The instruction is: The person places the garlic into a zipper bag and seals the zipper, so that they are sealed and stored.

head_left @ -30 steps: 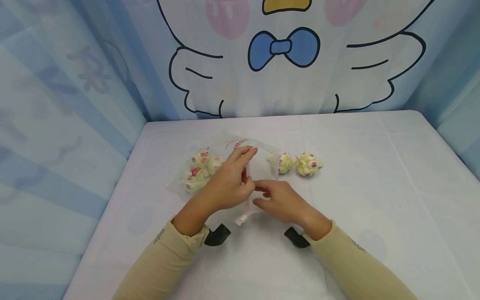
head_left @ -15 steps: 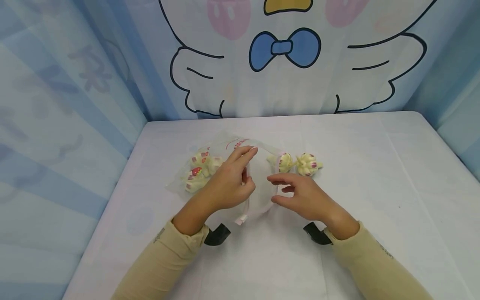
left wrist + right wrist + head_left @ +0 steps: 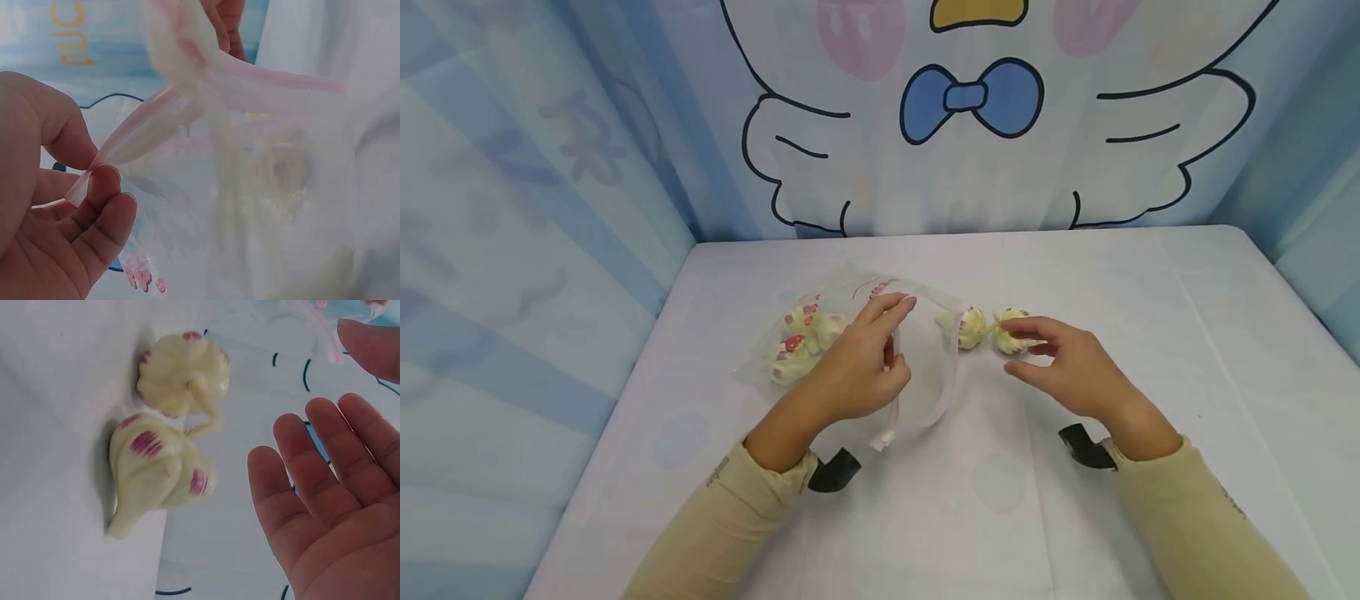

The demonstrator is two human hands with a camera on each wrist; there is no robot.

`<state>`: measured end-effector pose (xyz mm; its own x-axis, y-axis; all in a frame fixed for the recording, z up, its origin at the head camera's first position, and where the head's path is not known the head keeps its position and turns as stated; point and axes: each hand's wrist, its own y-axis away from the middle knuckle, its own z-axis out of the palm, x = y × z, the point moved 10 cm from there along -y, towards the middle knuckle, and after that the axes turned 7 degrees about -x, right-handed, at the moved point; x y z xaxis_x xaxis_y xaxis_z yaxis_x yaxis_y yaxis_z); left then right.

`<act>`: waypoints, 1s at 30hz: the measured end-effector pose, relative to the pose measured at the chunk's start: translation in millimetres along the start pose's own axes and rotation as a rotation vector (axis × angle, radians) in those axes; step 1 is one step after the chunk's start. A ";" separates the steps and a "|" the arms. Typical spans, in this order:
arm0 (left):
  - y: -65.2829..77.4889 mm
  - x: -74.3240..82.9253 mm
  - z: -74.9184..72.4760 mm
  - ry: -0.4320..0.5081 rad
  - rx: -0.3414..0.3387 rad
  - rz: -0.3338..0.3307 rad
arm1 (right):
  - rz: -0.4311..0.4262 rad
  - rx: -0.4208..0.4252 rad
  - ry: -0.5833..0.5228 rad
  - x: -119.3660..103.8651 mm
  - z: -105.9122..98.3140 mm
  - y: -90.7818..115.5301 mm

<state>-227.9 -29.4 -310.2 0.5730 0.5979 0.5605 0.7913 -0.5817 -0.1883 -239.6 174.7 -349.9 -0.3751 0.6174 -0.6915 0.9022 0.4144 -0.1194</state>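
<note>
My left hand (image 3: pixel 861 367) pinches the pink-edged mouth of a clear zip bag (image 3: pixel 181 219) between thumb and fingers. The bag's mouth gapes to the right, and several garlic bulbs (image 3: pixel 790 367) lie inside its far left part. Two more garlic bulbs, pale with purple streaks, rest on the table right of the bag, a nearer-to-bag bulb (image 3: pixel 973 330) and an outer bulb (image 3: pixel 156 462). Over the outer one hovers my right hand (image 3: pixel 1071 367), its fingers spread and palm bare in the right wrist view. Its fingers partly cover that bulb in the head view.
A white cloth covers the table (image 3: pixel 1150 333). Behind it hangs a curtain (image 3: pixel 970 183) with a cartoon figure, and another blue-and-white curtain (image 3: pixel 527 333) closes the left side. A zip slider (image 3: pixel 883 438) sits at the bag's near corner.
My right hand has left the bag's mouth and moved right and away from me to the outer garlic bulb. The left hand stays on the bag, whose mouth edge now stands apart.
</note>
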 end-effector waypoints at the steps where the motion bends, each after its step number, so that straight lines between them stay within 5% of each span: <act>1: 0.0 -0.1 0.0 0.002 0.000 0.000 | 0.019 0.005 0.013 5.1 -2.2 -0.7; 12: -0.2 -2.0 0.4 0.008 -0.008 -0.008 | 0.241 -0.047 0.062 51.2 -5.6 -9.5; 30: 0.7 -2.0 -0.9 0.005 -0.007 -0.014 | 0.284 -0.113 0.057 79.7 6.7 -26.3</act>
<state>-228.7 -31.5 -310.7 0.5612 0.6033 0.5667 0.7975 -0.5772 -0.1754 -291.8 208.5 -406.6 -0.1251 0.7541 -0.6447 0.9446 0.2893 0.1551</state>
